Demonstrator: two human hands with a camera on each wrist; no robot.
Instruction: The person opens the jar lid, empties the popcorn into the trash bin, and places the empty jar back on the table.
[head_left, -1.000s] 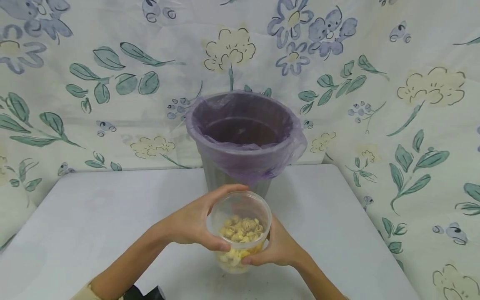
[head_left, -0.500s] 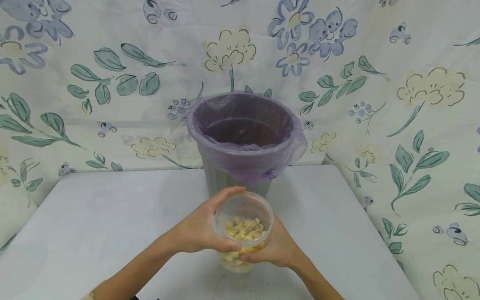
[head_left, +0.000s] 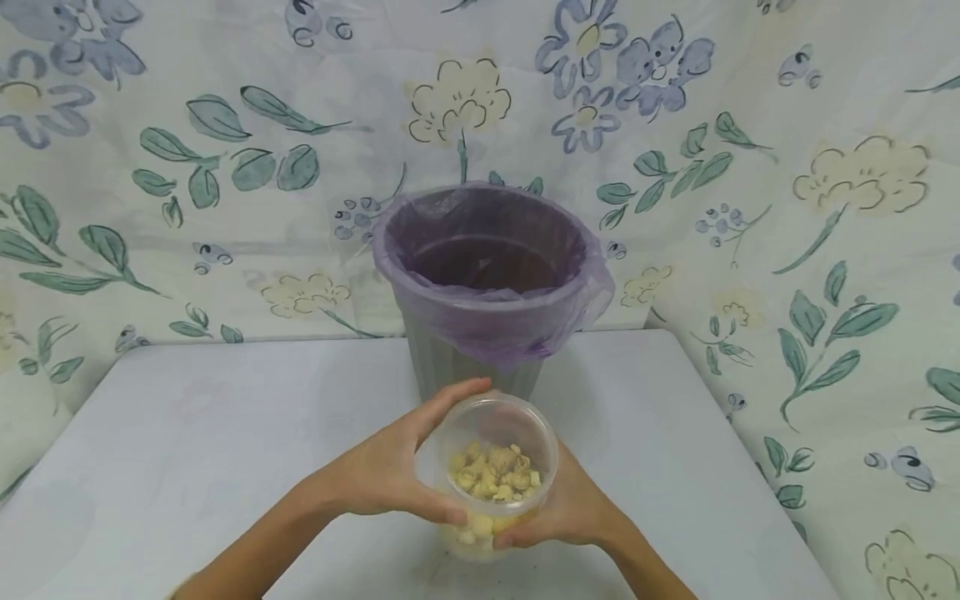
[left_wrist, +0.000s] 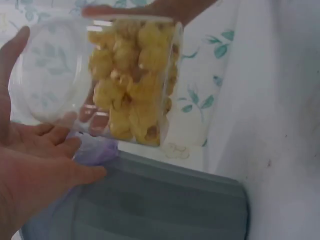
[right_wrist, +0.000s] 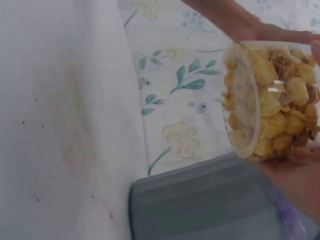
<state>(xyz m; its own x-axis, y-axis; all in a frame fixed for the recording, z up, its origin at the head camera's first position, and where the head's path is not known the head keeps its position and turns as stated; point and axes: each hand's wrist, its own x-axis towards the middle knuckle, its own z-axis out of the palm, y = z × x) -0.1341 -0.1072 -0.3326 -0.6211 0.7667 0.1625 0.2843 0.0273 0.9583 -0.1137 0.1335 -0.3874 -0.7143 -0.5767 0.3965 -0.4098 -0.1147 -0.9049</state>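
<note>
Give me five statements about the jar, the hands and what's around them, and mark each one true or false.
1. The clear jar contains popcorn. True.
2. Only one hand grips the jar. False: the left hand and right hand both grip it.
3. A purple liner hangs over the rim of the gray bin. True.
4. The popcorn reaches the jar's brim. False: the jar's upper part is unfilled.
5. The backdrop is patterned with flowers and leaves. True.
</note>
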